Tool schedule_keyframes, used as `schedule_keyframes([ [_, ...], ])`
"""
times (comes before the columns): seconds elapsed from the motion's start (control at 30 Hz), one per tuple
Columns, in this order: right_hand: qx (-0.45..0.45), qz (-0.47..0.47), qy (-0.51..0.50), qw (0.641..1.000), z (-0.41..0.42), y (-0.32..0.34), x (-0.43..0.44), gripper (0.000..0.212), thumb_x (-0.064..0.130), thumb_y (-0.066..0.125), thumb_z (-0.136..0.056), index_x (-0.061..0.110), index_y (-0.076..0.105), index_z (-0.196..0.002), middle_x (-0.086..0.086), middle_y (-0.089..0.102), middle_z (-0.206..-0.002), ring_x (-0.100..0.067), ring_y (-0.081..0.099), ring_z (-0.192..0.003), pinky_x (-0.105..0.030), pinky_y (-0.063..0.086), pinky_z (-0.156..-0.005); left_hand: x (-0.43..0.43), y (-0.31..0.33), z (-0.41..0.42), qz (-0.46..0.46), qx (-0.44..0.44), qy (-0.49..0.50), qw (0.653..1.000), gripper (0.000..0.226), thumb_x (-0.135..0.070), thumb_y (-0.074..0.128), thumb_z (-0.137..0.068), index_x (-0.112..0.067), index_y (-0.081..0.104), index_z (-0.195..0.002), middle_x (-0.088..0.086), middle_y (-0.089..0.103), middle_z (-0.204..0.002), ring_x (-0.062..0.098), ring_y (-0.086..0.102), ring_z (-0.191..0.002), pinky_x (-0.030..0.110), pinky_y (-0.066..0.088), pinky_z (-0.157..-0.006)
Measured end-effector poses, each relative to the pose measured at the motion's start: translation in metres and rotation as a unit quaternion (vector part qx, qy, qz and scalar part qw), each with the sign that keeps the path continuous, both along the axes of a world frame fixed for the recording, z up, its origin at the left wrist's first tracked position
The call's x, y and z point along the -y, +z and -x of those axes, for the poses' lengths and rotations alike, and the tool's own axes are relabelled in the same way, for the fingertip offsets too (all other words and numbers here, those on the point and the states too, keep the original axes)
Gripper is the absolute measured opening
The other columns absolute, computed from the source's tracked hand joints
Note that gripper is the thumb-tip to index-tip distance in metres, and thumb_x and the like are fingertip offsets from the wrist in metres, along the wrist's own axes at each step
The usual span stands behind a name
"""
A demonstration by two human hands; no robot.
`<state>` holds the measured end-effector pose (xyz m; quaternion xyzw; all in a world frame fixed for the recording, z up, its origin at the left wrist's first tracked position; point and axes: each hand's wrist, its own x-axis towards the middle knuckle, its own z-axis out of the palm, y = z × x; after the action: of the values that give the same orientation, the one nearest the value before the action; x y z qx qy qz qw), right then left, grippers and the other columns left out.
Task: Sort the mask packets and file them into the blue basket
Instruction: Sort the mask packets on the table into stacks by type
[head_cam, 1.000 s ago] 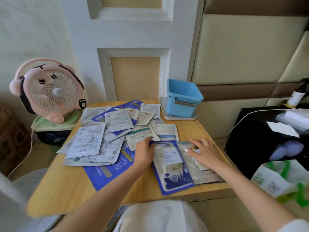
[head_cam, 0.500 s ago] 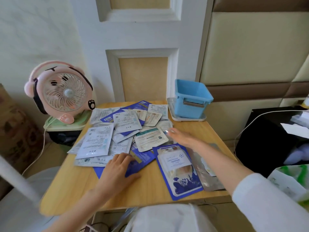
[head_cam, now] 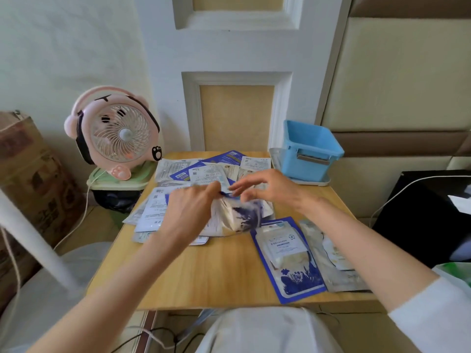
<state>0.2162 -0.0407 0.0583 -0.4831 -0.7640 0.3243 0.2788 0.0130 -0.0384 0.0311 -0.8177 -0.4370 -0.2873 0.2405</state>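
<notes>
Both hands now meet above the pile [head_cam: 206,173], the left hand [head_cam: 191,210] pinching a blue-and-white packet [head_cam: 242,216] lifted, probably to join the sorted packet [head_cam: 288,258] front-right, the right hand [head_cam: 270,189] spread beside it, grip unclear; the blue basket [head_cam: 311,149] waits far right.

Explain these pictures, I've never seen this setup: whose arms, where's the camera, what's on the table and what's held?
No machine: a person's bare arms, filmed by a camera worn on their head, looking down. On the pale wooden table lies a heap of flat mask packets; one blue flower-printed packet sits apart, near the front. The blue plastic basket stands at the back right. The left hand holds up a blurred blue-and-white packet; the right hand reaches to it, grip unclear.
</notes>
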Motion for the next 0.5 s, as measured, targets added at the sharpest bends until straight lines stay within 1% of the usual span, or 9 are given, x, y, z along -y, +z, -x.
schedule_keyframes([
  [0.1, 0.068, 0.018, 0.004, 0.998, 0.011, 0.021, 0.010, 0.035, 0.039, 0.069, -0.080, 0.027, 0.065, -0.112, 0.023, 0.062, -0.089, 0.008, 0.058, -0.085, -0.016, 0.046, -0.078, -0.007, 0.017, -0.011, -0.044, -0.017, -0.121, 0.991, 0.024, -0.003, 0.078, -0.056, -0.017, 0.066, -0.071, -0.006, 0.059, -0.052, 0.019, 0.050, -0.049, 0.019, 0.015, -0.042],
  [0.17, 0.136, -0.032, -0.021, 0.990, 0.015, 0.019, 0.013, 0.023, 0.027, 0.073, -0.078, 0.028, 0.064, -0.099, 0.016, 0.063, -0.084, 0.000, 0.060, -0.078, -0.020, 0.046, -0.070, -0.008, 0.022, -0.024, -0.073, 0.008, -0.185, 0.980, 0.014, -0.011, 0.068, -0.073, -0.019, 0.068, -0.085, -0.007, 0.065, -0.069, 0.020, 0.053, -0.068, 0.023, 0.031, -0.061],
  [0.23, 0.100, -0.033, -0.086, 0.991, 0.005, 0.010, 0.015, 0.012, 0.014, 0.070, -0.079, 0.021, 0.064, -0.085, 0.000, 0.068, -0.082, -0.013, 0.064, -0.074, -0.027, 0.048, -0.066, -0.006, 0.017, -0.035, -0.057, 0.107, -0.159, 0.980, 0.029, -0.017, 0.066, -0.079, -0.018, 0.059, -0.107, 0.001, 0.064, -0.104, 0.021, 0.050, -0.096, 0.026, 0.033, -0.085],
  [0.3, -0.030, 0.053, -0.156, 0.986, -0.016, -0.002, 0.021, 0.010, 0.007, 0.068, -0.080, 0.013, 0.065, -0.088, -0.010, 0.072, -0.088, -0.021, 0.068, -0.075, -0.031, 0.054, -0.069, 0.000, 0.006, -0.040, 0.060, 0.263, -0.089, 0.959, 0.056, -0.025, 0.066, -0.083, -0.013, 0.041, -0.131, 0.009, 0.043, -0.134, 0.023, 0.035, -0.122, 0.029, 0.025, -0.104],
  [0.33, -0.110, 0.115, -0.174, 0.972, -0.028, -0.009, 0.027, 0.012, 0.005, 0.067, -0.082, 0.010, 0.065, -0.093, -0.011, 0.072, -0.090, -0.022, 0.070, -0.076, -0.033, 0.057, -0.071, 0.006, -0.001, -0.043, 0.164, 0.345, -0.059, 0.922, 0.067, -0.029, 0.067, -0.083, -0.010, 0.032, -0.137, 0.010, 0.035, -0.139, 0.022, 0.030, -0.128, 0.030, 0.022, -0.109],
  [0.37, -0.176, 0.176, -0.178, 0.952, -0.037, -0.017, 0.033, 0.014, 0.005, 0.065, -0.083, 0.009, 0.064, -0.097, -0.011, 0.073, -0.091, -0.021, 0.071, -0.075, -0.032, 0.059, -0.070, 0.011, -0.007, -0.045, 0.287, 0.423, -0.043, 0.859, 0.075, -0.031, 0.069, -0.082, -0.009, 0.026, -0.139, 0.010, 0.033, -0.140, 0.023, 0.031, -0.131, 0.032, 0.023, -0.112],
  [0.4, -0.219, 0.223, -0.177, 0.933, -0.044, -0.027, 0.040, 0.018, 0.006, 0.064, -0.084, 0.008, 0.063, -0.102, -0.012, 0.073, -0.093, -0.021, 0.071, -0.076, -0.032, 0.060, -0.069, 0.015, -0.014, -0.048, 0.407, 0.494, -0.054, 0.767, 0.076, -0.030, 0.071, -0.081, -0.010, 0.025, -0.138, 0.010, 0.038, -0.138, 0.023, 0.040, -0.127, 0.037, 0.032, -0.110],
  [0.47, -0.227, 0.259, -0.180, 0.921, -0.053, -0.049, 0.050, 0.025, 0.012, 0.065, -0.085, 0.007, 0.062, -0.110, -0.013, 0.072, -0.101, -0.024, 0.070, -0.086, -0.036, 0.058, -0.078, 0.024, -0.027, -0.056, 0.586, 0.560, -0.112, 0.575, 0.056, -0.018, 0.071, -0.081, -0.008, 0.041, -0.128, 0.011, 0.060, -0.121, 0.022, 0.064, -0.097, 0.038, 0.056, -0.084],
  [0.5, -0.201, 0.249, -0.194, 0.927, -0.055, -0.059, 0.054, 0.027, 0.018, 0.066, -0.085, 0.009, 0.062, -0.110, -0.011, 0.072, -0.102, -0.024, 0.069, -0.091, -0.040, 0.056, -0.085, 0.026, -0.035, -0.061, 0.621, 0.548, -0.118, 0.548, 0.046, -0.010, 0.070, -0.081, -0.005, 0.049, -0.121, 0.010, 0.066, -0.108, 0.019, 0.068, -0.082, 0.032, 0.059, -0.069],
])
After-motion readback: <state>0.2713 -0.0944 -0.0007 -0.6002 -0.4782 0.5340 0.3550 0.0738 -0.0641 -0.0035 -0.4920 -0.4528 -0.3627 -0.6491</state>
